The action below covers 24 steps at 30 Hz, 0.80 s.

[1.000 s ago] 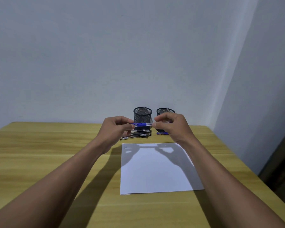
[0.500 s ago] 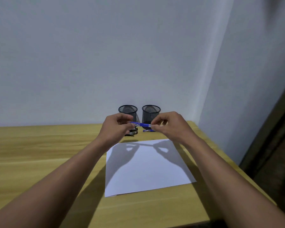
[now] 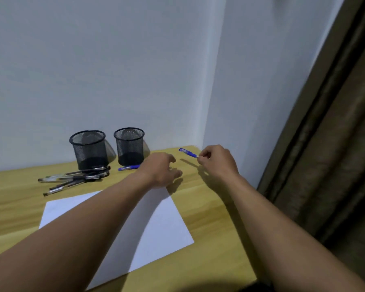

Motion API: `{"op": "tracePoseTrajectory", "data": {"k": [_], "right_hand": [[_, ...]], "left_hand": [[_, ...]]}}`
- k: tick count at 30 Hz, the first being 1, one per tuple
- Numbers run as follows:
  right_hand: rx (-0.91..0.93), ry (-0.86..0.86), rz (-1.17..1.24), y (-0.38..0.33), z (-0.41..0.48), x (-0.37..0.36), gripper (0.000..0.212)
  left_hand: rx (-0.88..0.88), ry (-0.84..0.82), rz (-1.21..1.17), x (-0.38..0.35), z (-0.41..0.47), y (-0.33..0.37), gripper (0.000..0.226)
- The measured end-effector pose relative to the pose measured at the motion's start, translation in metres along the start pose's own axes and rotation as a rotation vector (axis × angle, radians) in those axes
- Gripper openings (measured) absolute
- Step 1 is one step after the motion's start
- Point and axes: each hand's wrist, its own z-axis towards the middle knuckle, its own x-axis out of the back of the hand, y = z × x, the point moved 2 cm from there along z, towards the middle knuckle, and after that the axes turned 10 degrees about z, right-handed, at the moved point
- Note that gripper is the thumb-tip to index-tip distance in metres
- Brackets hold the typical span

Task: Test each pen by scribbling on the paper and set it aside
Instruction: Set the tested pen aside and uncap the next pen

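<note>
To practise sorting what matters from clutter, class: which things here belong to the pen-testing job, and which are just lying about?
Job in hand:
blue pen pinched in right hand; white paper; pile of black pens; second blue pen on the table.

Lying about:
left mesh pen cup; right mesh pen cup; brown curtain.

My right hand (image 3: 216, 161) pinches a blue pen (image 3: 188, 153) above the table's (image 3: 211, 209) far right corner. My left hand (image 3: 160, 171) hovers near it, fingers loosely curled. Paper (image 3: 162, 228) lies under my left forearm. Left cup (image 3: 89, 148) and right cup (image 3: 129, 144) stand by the wall. Black pens (image 3: 76, 178) lie before the left cup, and a second blue pen (image 3: 128, 167) before the right cup.
</note>
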Motion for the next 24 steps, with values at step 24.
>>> {"op": "tracePoseTrajectory", "data": {"k": [24], "right_hand": [[0.136, -0.016, -0.091, -0.012, 0.012, -0.024, 0.032]], "left_hand": [[-0.006, 0.072, -0.013, -0.001, 0.002, -0.011, 0.046]]}}
